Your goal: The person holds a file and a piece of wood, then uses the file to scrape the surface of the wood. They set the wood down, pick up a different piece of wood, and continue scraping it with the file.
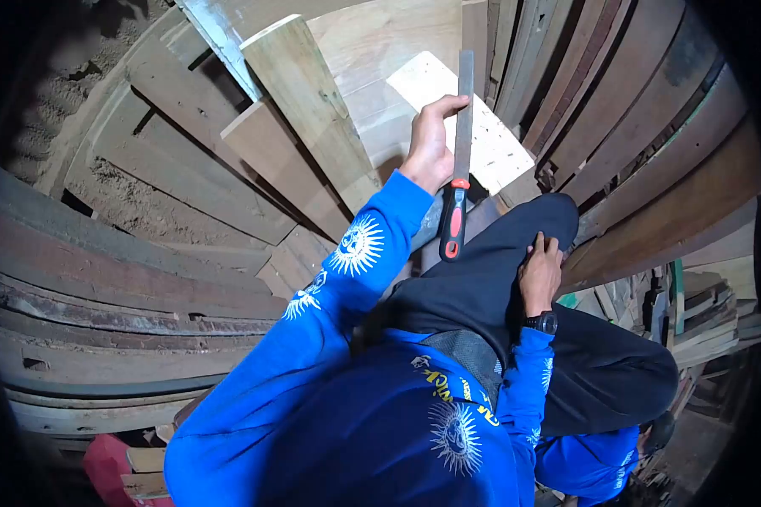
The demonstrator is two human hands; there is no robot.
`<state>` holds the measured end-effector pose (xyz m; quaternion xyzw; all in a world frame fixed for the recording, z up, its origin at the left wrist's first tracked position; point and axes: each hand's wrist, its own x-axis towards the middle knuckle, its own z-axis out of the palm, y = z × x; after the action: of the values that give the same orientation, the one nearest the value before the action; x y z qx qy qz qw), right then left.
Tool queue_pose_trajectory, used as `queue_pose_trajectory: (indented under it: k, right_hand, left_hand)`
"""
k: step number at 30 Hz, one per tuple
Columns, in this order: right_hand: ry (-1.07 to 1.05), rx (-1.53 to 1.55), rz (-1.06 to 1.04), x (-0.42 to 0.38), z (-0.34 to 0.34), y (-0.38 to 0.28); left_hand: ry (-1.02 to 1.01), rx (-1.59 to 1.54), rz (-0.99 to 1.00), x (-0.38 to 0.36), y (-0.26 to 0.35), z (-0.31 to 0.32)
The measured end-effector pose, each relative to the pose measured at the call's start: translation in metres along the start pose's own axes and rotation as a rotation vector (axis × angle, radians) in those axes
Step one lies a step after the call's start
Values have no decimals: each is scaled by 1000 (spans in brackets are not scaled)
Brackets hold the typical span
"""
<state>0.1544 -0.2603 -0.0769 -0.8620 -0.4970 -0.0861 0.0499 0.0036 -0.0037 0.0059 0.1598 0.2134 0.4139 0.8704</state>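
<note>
My left hand (432, 145) is closed on a flat metal file (463, 127), holding it by the blade. The file stands nearly upright in view, with its black and red handle (453, 224) hanging down over my leg. Most of the fingers are hidden behind the blade. Behind the file lies a pale, brightly lit board (486, 139) with dark specks. My right hand (539, 272) rests on my dark trousers (482, 291) near the knee, fingers lying loosely and nothing in them. A black watch is on that wrist.
Long wooden planks (101, 287) are stacked to the left, and more boards (634, 110) stand along the right. A wide plank (309, 93) leans at the upper left. Wood offcuts (706, 325) are piled at the right. Blue fabric (592, 465) shows at the lower right.
</note>
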Motion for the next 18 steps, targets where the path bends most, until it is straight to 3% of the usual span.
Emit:
queue_pose_trajectory:
  k: [2,7,12,16,18]
  right_hand:
    - [-41,26,71,4,-1,-2]
    - [-86,-54,22,-3,5,7]
    - [-112,177,5,-14,-11,17]
    - [-80,220,11,-14,-13,13]
    - [-119,237,2,-14,-15,11]
  left_hand:
    - [26,-6,-26,-4,1,3]
    - [-1,-8,-53,4,-6,-3]
    - [-5,60,-16,-8,-17,10]
    - [-47,65,-90,-15,-31,14]
    - [-48,68,-34,-21,-33,20]
